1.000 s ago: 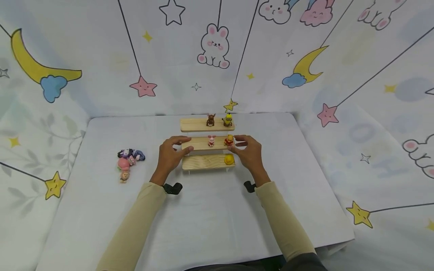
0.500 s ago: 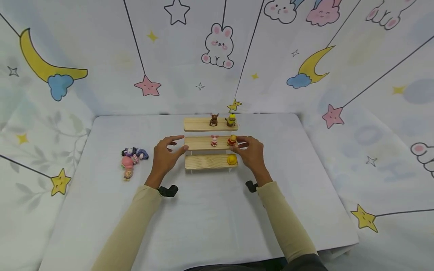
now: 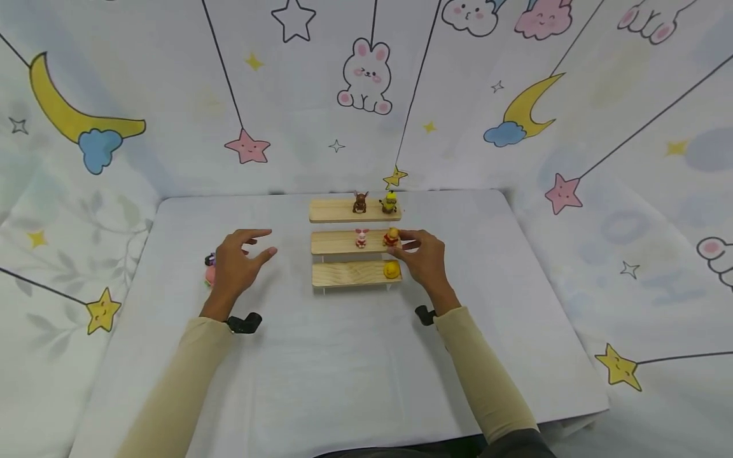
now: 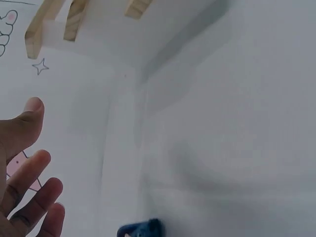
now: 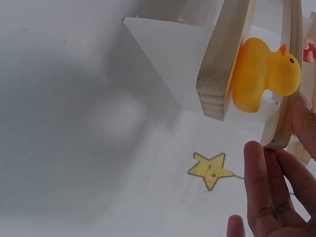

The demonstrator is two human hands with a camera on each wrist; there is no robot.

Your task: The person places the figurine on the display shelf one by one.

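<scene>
A three-tier wooden display shelf (image 3: 338, 243) stands on the white table. My right hand (image 3: 426, 259) grips the right end of its middle board, thumb above and fingers at the end, beside a red-and-yellow bear figurine (image 3: 390, 238). On that board also stands a pink piglet figurine (image 3: 361, 239). A yellow rubber duck (image 5: 254, 74) sits on the front board. The back board carries a brown figurine (image 3: 359, 203) and a yellow one (image 3: 389, 203). Away to the left, my left hand (image 3: 236, 270) holds nothing, thumb and fingers apart, partly hiding a pink toy (image 3: 210, 275).
A dark-haired toy (image 3: 209, 259) shows behind my left hand; the other toys there are hidden. The left wrist view catches a dark blue object (image 4: 142, 228) at its bottom edge. A patterned cloth backdrop (image 3: 309, 89) rises behind the table (image 3: 343, 369).
My left hand has let go of the shelf's left end and moved left, now covering most of the loose toys. My right hand stays at the shelf's right end.
</scene>
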